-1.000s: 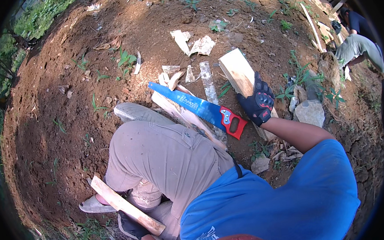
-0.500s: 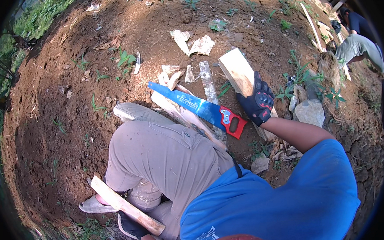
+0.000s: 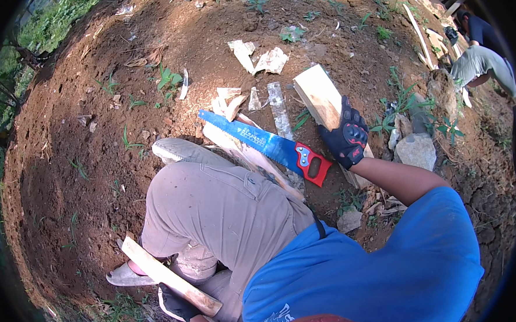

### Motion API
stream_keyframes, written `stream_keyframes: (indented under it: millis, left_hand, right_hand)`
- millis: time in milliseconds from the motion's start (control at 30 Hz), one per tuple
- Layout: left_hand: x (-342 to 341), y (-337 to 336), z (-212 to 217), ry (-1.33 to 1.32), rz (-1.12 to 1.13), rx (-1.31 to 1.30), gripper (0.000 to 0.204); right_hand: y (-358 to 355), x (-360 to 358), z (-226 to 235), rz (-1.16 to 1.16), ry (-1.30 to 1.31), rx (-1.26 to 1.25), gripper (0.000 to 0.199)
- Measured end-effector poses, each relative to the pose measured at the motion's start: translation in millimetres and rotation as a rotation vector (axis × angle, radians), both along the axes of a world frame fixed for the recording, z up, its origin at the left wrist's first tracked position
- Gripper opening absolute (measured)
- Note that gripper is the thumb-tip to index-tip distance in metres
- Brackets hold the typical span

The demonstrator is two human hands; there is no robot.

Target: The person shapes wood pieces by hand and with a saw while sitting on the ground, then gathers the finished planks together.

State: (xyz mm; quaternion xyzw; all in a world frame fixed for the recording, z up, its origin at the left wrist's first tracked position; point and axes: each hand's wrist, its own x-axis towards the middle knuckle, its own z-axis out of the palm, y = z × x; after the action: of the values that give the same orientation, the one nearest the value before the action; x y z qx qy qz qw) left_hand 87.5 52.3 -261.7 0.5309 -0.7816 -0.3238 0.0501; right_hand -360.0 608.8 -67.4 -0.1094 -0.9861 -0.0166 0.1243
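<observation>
The person's left hand (image 3: 178, 302) holds a wood strip (image 3: 169, 274) near its lower end. A handsaw (image 3: 257, 139) lies partly over split wood (image 3: 232, 141) on the soil (image 3: 54, 166); the right hand (image 3: 347, 134) rests across a board (image 3: 319, 96) there, its grip impossible to tell.

Head-worn fisheye view — near, wide, facing down.
</observation>
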Motion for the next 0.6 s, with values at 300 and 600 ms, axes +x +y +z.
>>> stream_keyframes:
  millis: [300, 600]
  left_hand:
    - [-3, 5, 7, -0.169, -0.135, -0.131, 0.044]
    - [-21, 18, 26, 0.239, 0.197, 0.133, 0.045]
  right_hand:
    - [-2, -1, 3, -0.020, -0.046, -0.041, 0.108]
    - [-4, 1, 3, -0.019, -0.028, -0.017, 0.109]
